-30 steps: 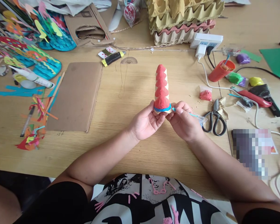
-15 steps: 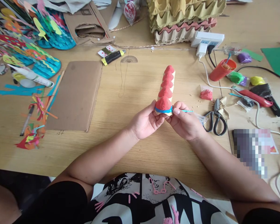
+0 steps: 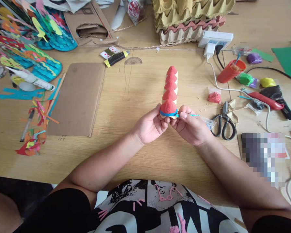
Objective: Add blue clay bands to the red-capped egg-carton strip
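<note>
A strip of egg carton (image 3: 170,94), its row of bumps covered in red clay, is held up above the table with its long side pointing away from me. A blue clay band (image 3: 169,114) runs around the base of the nearest bump. My left hand (image 3: 151,126) is closed on the strip's near left edge, thumb beside the front bump. Pinched between thumb and fingers of my right hand (image 3: 191,125) is a thin light-blue clay modelling tool (image 3: 188,115), its tip touching the right end of the blue band. Some right fingers lie under the strip.
Black-handled scissors (image 3: 224,124) and a bag of red clay (image 3: 214,96) lie to the right, near a red cup (image 3: 231,72) and a white power strip (image 3: 217,40). Stacked egg trays (image 3: 191,22) stand behind. On the left are a cardboard sheet (image 3: 76,100) and paper scraps (image 3: 34,139).
The carton strip has shifted slightly left and tilted a little in my hands. The tool's tip remains at the right end of the blue band.
</note>
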Motion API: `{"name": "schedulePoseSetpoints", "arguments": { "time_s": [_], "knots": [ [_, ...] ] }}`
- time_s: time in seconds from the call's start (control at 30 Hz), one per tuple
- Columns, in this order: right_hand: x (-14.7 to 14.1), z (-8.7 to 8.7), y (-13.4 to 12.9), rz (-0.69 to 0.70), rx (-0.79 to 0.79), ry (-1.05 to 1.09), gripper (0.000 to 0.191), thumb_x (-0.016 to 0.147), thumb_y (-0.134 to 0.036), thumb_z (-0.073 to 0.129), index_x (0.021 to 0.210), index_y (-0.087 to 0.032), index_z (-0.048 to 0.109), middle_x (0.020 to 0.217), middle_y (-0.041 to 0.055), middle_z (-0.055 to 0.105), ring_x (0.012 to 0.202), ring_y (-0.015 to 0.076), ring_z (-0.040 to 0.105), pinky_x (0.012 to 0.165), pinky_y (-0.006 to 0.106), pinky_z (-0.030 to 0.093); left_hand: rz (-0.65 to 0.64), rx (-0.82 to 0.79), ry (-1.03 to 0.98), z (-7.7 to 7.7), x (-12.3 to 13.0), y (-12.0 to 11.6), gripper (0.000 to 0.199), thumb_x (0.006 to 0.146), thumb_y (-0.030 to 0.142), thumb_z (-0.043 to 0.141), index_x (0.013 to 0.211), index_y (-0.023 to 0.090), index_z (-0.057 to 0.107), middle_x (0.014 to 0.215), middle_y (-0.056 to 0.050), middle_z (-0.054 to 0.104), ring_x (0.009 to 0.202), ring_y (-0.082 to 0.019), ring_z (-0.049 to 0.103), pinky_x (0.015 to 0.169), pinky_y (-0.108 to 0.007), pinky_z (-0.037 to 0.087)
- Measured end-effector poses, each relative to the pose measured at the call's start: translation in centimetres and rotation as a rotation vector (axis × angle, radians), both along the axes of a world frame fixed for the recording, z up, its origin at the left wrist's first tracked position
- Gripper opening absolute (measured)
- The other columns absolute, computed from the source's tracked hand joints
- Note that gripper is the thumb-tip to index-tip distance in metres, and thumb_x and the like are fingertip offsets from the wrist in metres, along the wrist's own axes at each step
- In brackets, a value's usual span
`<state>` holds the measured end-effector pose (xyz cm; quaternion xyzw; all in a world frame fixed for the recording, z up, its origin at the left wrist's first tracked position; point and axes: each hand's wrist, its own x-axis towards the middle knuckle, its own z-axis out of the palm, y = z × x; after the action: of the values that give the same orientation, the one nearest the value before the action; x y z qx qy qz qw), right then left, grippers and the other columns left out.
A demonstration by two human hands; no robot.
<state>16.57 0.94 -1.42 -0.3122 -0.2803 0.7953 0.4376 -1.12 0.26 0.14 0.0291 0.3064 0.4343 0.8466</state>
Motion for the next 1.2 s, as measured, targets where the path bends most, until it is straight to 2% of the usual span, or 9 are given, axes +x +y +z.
{"name": "schedulePoseSetpoints", "arguments": {
  "time_s": [0.2, 0.43, 0.83, 0.93, 1.03, 1.2],
  "knots": [
    [-0.01, -0.04, 0.03, -0.007, 0.012, 0.025, 0.037, 0.07, -0.037, 0.1, 0.069, -0.022, 0.066, 0.068, -0.0065, 0.07, 0.068, 0.0076, 0.067, 0.071, 0.021, 0.057, -0.025, 0.024, -0.005, -0.22, -0.03, -0.1, 0.033, 0.107, 0.034, 0.059, 0.091, 0.011, 0.076, 0.073, -0.004, 0.072, 0.058, -0.006, 0.067, 0.05, -0.012, 0.05],
    [-0.11, -0.06, 0.07, -0.037, 0.066, -0.023, 0.039, 0.069, -0.034, 0.1, 0.067, -0.023, 0.063, 0.067, -0.006, 0.07, 0.065, 0.0094, 0.066, 0.068, 0.025, 0.058, -0.028, 0.045, -0.044, -0.55, -0.18, -0.2, 0.031, 0.107, 0.032, 0.057, 0.095, 0.011, 0.076, 0.074, -0.003, 0.07, 0.057, -0.006, 0.066, 0.05, -0.012, 0.052],
    [-0.07, 0.07, 0.04, -0.077, 0.089, -0.08, 0.041, 0.067, -0.035, 0.101, 0.069, -0.023, 0.062, 0.063, -0.0069, 0.068, 0.061, 0.0079, 0.063, 0.063, 0.023, 0.054, -0.014, -0.005, -0.039, -0.35, -0.07, -0.08, 0.025, 0.106, 0.031, 0.057, 0.098, 0.018, 0.076, 0.076, -0.002, 0.074, 0.056, -0.006, 0.065, 0.05, -0.013, 0.053],
    [-0.11, 0.14, 0.07, -0.066, 0.118, -0.092, 0.041, 0.068, -0.038, 0.101, 0.069, -0.023, 0.062, 0.065, -0.0062, 0.069, 0.063, 0.0089, 0.064, 0.066, 0.024, 0.056, -0.008, -0.012, -0.034, -0.21, -0.1, -0.09, 0.027, 0.107, 0.033, 0.055, 0.099, 0.02, 0.077, 0.074, 0.0, 0.074, 0.056, -0.006, 0.064, 0.051, -0.013, 0.052],
    [-0.13, 0.17, 0.13, -0.029, 0.15, -0.084, 0.04, 0.066, -0.041, 0.102, 0.072, -0.024, 0.066, 0.068, -0.0051, 0.072, 0.068, 0.0101, 0.067, 0.072, 0.026, 0.059, -0.004, -0.01, -0.023, -0.09, -0.23, -0.12, 0.034, 0.109, 0.033, 0.049, 0.098, 0.017, 0.077, 0.077, -0.001, 0.076, 0.059, -0.005, 0.065, 0.055, -0.012, 0.05],
    [0.11, 0.11, 0.12, -0.008, 0.153, -0.078, 0.035, 0.071, -0.038, 0.099, 0.073, -0.023, 0.067, 0.072, -0.0039, 0.073, 0.073, 0.0108, 0.069, 0.078, 0.028, 0.061, 0.028, -0.063, 0.046, -0.01, -0.27, -0.09, 0.043, 0.111, 0.04, 0.041, 0.108, 0.016, 0.077, 0.092, -0.003, 0.081, 0.065, -0.006, 0.071, 0.061, -0.013, 0.052]
  ]
}}
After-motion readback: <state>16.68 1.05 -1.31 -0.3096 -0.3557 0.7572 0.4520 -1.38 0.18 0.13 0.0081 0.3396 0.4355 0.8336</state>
